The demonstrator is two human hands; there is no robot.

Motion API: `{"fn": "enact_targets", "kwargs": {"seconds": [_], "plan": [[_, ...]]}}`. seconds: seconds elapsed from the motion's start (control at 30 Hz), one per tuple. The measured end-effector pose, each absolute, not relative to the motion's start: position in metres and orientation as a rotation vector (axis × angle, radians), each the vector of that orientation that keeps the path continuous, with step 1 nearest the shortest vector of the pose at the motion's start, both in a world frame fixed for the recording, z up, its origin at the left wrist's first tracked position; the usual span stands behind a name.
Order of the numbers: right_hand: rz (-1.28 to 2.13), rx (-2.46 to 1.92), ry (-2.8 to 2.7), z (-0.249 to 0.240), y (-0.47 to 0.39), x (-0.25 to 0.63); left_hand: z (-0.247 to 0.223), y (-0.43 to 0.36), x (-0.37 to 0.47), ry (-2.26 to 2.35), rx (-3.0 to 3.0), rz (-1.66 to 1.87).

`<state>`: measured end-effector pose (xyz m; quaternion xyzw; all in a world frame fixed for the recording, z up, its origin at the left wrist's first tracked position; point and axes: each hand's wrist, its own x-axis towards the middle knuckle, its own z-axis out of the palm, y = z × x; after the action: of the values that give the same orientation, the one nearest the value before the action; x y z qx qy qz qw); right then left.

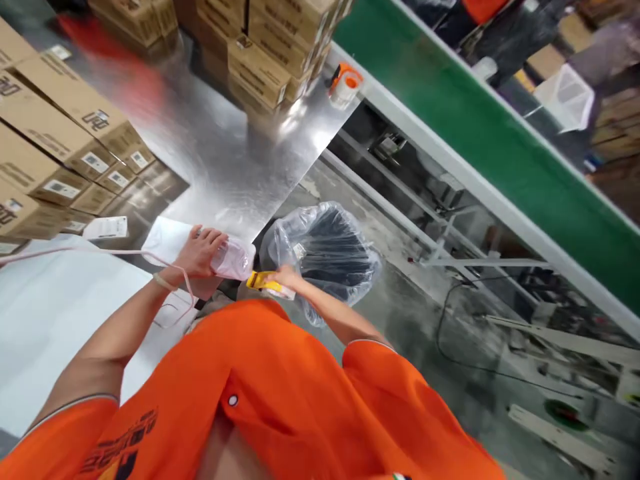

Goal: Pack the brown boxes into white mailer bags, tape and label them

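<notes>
My left hand (200, 252) is closed over a clear, pinkish plastic package (235, 259) at the metal table's edge, with a white sheet (167, 239) under the wrist side. Just right of the package, my right hand (284, 277) grips a yellow item (261, 281) with dark markings and a whitish end. The yellow item lies close to the package's lower right corner; whether they touch is unclear. A pink cord (125, 252) runs across my left wrist.
A bin lined with clear plastic (340, 250) stands right of my hands. Stacked cartons (65, 133) fill the left; more cartons (265, 63) and an orange tape roll (346, 85) sit on the metal table (225, 160). A green conveyor (475, 133) crosses the upper right.
</notes>
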<state>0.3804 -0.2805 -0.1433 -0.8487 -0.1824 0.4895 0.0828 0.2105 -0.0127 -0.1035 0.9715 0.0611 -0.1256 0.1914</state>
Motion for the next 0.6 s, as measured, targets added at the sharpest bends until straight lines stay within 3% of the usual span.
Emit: {"fn": "enact_targets", "kwargs": {"seconds": [0.07, 0.3, 0.43, 0.6], "plan": [[1.361, -2.612, -0.559, -0.129, -0.286, 0.386, -0.100, -0.003, 0.207, 0.255, 2.700, -0.292], [0.432, -2.732, -0.517, -0.069, -0.211, 0.411, -0.075, 0.016, 0.189, 0.507, 2.568, 0.089], [0.390, -2.593, -0.663, -0.065, -0.157, 0.418, -0.061, 0.013, 0.190, 0.384, 2.404, 0.166], [0.264, -2.504, -0.485, -0.081, -0.177, 0.439, -0.070, 0.051, 0.205, 0.743, 1.928, -0.082]]}}
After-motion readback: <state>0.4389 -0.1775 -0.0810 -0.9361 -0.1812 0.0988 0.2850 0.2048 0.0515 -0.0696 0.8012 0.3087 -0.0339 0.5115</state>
